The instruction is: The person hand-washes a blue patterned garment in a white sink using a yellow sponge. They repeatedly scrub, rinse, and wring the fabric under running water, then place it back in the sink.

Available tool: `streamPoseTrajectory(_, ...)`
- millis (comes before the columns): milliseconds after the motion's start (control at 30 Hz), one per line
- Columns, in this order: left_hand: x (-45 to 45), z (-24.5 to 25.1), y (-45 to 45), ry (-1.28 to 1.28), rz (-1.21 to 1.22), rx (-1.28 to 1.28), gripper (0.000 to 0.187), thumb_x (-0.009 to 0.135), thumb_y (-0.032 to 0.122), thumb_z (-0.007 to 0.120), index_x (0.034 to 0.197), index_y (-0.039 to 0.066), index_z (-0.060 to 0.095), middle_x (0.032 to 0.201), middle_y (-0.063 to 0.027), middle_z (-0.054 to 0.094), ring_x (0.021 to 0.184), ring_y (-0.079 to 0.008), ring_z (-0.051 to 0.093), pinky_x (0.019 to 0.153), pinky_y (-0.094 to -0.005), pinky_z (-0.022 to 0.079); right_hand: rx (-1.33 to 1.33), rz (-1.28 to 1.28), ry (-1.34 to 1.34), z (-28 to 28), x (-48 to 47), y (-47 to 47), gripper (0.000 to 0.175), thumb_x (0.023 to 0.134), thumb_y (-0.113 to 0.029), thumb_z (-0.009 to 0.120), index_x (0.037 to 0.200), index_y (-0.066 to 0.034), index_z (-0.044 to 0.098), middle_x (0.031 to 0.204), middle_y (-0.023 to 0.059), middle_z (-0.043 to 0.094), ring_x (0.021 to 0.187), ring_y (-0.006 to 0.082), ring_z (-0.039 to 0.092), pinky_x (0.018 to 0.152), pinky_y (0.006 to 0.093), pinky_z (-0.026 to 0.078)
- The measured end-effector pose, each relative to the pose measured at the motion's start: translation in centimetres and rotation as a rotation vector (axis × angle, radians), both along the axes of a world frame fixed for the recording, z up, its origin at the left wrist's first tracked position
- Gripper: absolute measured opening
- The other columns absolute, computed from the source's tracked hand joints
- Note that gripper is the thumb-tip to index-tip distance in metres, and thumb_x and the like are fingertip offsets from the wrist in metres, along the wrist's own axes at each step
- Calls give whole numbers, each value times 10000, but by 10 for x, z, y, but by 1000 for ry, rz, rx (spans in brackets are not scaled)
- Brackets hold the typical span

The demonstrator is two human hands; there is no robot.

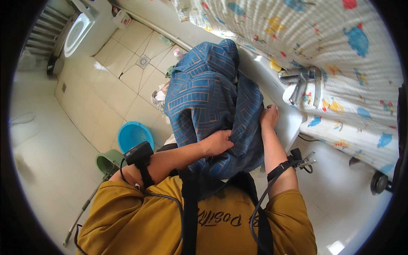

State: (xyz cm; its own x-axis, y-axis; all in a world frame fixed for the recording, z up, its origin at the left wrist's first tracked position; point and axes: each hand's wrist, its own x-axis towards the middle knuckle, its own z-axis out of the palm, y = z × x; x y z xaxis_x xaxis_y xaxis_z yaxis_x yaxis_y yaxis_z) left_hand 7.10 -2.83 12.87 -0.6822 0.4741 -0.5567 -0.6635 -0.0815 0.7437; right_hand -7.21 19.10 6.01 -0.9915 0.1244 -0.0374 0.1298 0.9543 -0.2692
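A large blue cloth with thin orange line patterns (pixel 204 95) lies bunched in front of me, partly over the edge of a white tub or basin (pixel 283 124). My left hand (pixel 220 142) has its fingers curled into a fold at the cloth's lower middle. At the cloth's right edge, beside the white rim, is my right hand (pixel 270 116), with bent fingers; whether cloth is between them is hidden. What lies beneath the cloth is mostly covered. A chrome faucet (pixel 301 76) stands beyond my right hand.
A printed white curtain (pixel 353 41) hangs at the right. On the tiled floor (pixel 108 86) are a blue basin (pixel 135 136), a green bucket (pixel 106 159) and a drain (pixel 143 61). A long pole (pixel 83 207) leans at the left. A white toilet (pixel 78 35) stands at the upper left.
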Motion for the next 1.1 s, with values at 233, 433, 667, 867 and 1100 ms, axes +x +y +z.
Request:
streamPoseTrajectory(233,0,-20,8,-65,26,115,425,930,-43,521,1353,-58,560,1245,-115,698,1133,-208,660,1018,-311,518,-334,601,120,38,131,13,123,967,-77,502,1051,-20,571,1047,205,594,1050,399,586,919,496,462)
streamPoseTrajectory(433,-5,-22,10,-69,66,93,452,933,-39,522,1385,-56,525,1287,-138,678,1156,-235,650,1037,-317,503,126,-16,42,2,38,42,156,946,-67,527,1080,-14,585,1027,233,623,995,442,597,858,529,476)
streamPoseTrajectory(667,-10,-17,8,-121,137,127,416,938,-20,548,1353,-43,528,1158,-137,675,1055,-231,657,968,-343,525,-274,479,224,75,152,-16,220,883,10,535,1095,-33,577,1055,198,603,1028,415,585,914,496,479)
streamPoseTrajectory(867,-19,21,-7,-151,111,-131,320,952,32,555,1268,-17,571,1150,-147,648,1069,-258,637,948,-293,510,155,63,139,13,79,69,184,939,-66,547,1123,-79,557,1082,217,610,1006,434,617,837,522,509)
streamPoseTrajectory(1100,-95,119,27,161,373,398,43,1020,44,521,1019,56,563,1008,-112,607,984,-261,667,933,-534,592,-195,156,295,14,66,135,241,975,-138,551,1207,-76,574,1039,186,650,925,372,656,751,464,530)
